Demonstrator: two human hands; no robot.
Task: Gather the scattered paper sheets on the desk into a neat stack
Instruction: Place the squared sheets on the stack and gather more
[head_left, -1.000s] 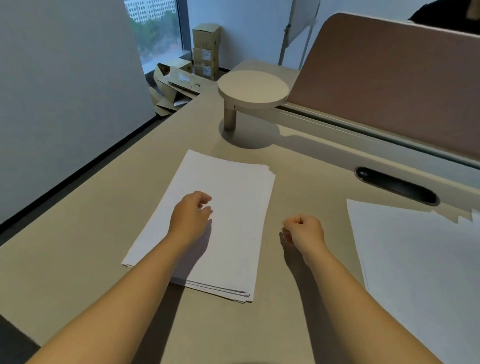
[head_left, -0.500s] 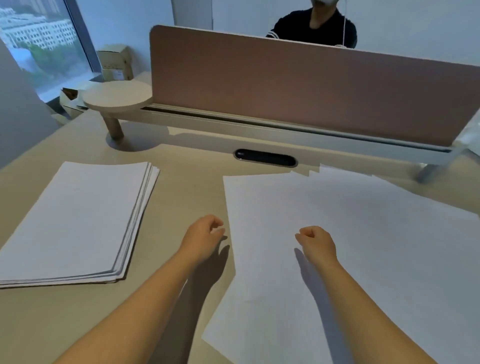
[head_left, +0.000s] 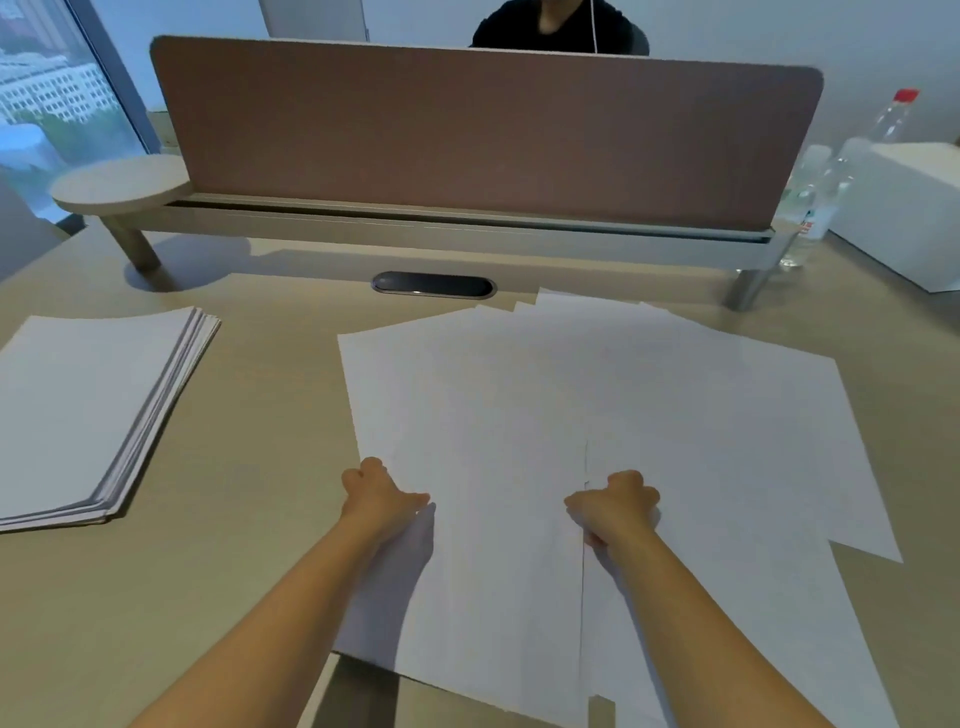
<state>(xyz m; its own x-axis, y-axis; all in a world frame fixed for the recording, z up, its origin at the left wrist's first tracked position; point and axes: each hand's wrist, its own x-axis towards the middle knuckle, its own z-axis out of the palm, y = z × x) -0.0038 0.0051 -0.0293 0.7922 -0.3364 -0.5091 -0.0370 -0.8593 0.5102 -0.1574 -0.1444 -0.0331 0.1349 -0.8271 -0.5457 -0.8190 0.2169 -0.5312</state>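
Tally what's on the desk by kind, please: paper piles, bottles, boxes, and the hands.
Paper piles: 2, a neat stack at left and loose sheets fanned out in the middle; the single sheets cannot be counted.
Bottles: 2, a red-capped bottle and a clear bottle beside it.
White box: 1.
Hands: 2, left hand and right hand, both on the loose sheets.
Total: 7.

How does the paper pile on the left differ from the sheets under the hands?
The left stack is squared up, edges nearly aligned; the loose sheets are fanned out, corners jutting at different angles. The stack lies untouched; the left hand and right hand rest on the loose sheets. Both are plain white paper.
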